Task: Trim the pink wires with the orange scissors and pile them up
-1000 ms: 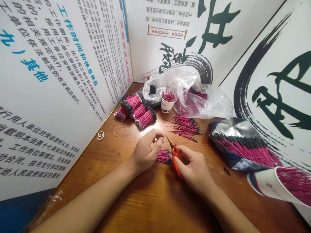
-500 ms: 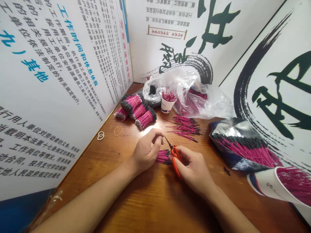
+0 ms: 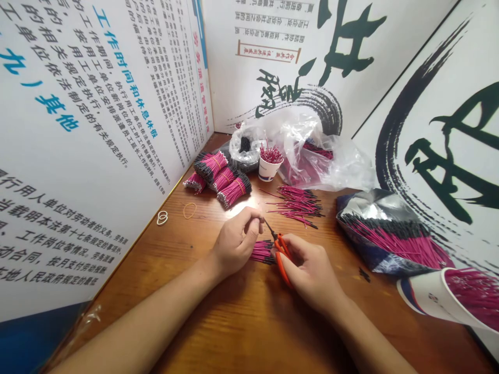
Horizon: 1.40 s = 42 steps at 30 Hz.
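Observation:
My left hand (image 3: 236,241) is curled, with thumb and fingers pinched together near the tips of the snips; whatever it pinches is too small to make out. My right hand (image 3: 310,270) grips small orange-handled snips (image 3: 279,246), blades pointing up-left toward the left fingertips. A small bunch of pink wires with black ends (image 3: 262,251) lies on the wooden table (image 3: 234,322) between the two hands.
Rubber-banded pink wire bundles (image 3: 222,177) lie at the back left, with loose rubber bands (image 3: 161,217) nearby. A paper cup of wires (image 3: 268,163), a clear plastic bag (image 3: 312,153), loose wires (image 3: 298,203), a foil bag of wires (image 3: 385,234) and a tipped cup (image 3: 448,296) sit behind and right. Printed boards wall the table.
Little has changed: my left hand's fingertips have drawn slightly closer to the tips of the snips. The right hand holds its place.

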Motion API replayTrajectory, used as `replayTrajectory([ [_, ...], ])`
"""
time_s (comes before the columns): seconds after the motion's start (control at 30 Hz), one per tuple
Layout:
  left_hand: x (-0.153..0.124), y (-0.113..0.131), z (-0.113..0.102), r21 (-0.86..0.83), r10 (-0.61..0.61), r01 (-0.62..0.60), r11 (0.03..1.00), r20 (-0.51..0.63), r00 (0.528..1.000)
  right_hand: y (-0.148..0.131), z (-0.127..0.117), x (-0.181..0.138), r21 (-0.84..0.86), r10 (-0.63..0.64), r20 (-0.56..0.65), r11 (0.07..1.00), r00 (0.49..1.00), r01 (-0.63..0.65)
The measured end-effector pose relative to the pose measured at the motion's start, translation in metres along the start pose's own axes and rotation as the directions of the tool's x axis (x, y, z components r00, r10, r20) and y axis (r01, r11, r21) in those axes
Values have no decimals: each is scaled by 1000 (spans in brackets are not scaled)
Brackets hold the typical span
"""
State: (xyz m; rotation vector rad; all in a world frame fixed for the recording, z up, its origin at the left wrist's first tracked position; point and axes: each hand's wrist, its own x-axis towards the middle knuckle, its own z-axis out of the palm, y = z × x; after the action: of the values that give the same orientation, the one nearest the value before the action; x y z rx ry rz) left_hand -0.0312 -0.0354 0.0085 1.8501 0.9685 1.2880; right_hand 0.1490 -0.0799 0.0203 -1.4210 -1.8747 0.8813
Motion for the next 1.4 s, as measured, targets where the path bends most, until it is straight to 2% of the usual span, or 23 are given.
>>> replayTrajectory([
  [0.27, 1, 1, 1, -13, -5, 5, 1000, -11, 1000, 0, 0, 0, -10, 5, 17, 1000, 1000, -5],
  [0.57, 1, 2, 2, -178, -138, 150, 973, 79, 987, 1, 0, 1, -21, 15, 23, 1000, 1000, -14],
  [0.83, 1, 0, 4, -258, -126, 127, 958, 20, 992, 3, 1, 0, 3, 18, -11, 1000, 1000, -18],
  [1.4, 1, 0, 4, -155, -88, 84, 984, -18, 996, 3, 1, 0, -2, 3, -14, 1000, 1000, -3],
])
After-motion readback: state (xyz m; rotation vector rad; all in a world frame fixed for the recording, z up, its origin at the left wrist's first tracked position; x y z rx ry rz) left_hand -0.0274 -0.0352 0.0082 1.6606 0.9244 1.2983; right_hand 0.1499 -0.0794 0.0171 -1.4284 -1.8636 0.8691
